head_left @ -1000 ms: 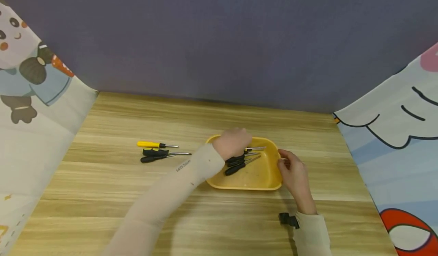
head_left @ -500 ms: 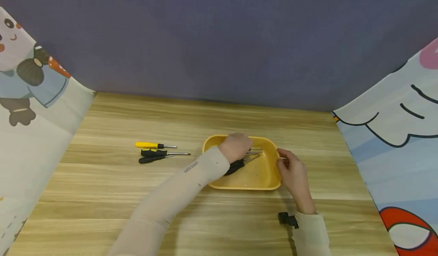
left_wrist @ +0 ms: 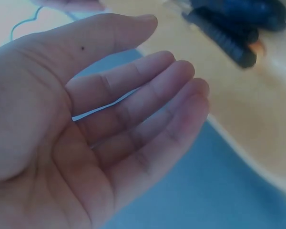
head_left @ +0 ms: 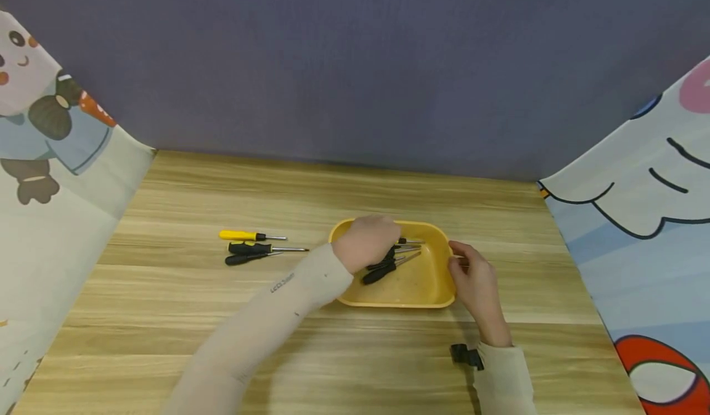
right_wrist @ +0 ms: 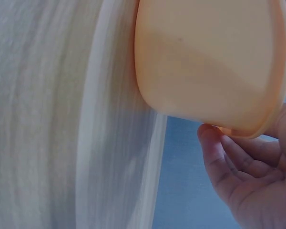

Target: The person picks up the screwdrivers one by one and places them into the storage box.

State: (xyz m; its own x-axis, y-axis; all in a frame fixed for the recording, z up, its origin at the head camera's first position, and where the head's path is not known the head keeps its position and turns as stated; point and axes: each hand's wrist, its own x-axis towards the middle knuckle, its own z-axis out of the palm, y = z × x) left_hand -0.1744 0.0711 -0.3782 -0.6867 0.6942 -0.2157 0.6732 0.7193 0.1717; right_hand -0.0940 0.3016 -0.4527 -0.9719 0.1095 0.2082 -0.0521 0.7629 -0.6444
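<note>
A yellow plastic bin (head_left: 396,306) holds several dark-handled screwdrivers (head_left: 379,274). Over its back left part is my left hand (head_left: 367,239), its fingers hidden in the head view. In the left wrist view that hand (left_wrist: 109,114) has loosely bent, spread fingers with nothing between them, beside the bin's edge and some dark handles (left_wrist: 224,40). At the bin's right end my right hand (head_left: 479,285) holds the rim with thumb and fingers. The right wrist view shows this hand (right_wrist: 262,181) with fingertips against the outside of the bin (right_wrist: 205,57).
Left of the bin, on the wooden table (head_left: 166,316), lie a yellow-handled screwdriver (head_left: 238,235), a black and yellow one (head_left: 249,248) and a black one (head_left: 244,259). A dark wall (head_left: 355,82) rises behind; printed cloths hang at both sides.
My left hand shifted slightly right, then back left over the bin, uncovering more of the screwdrivers there. The right hand stays at the bin's right end, and the three screwdrivers outside lie still.
</note>
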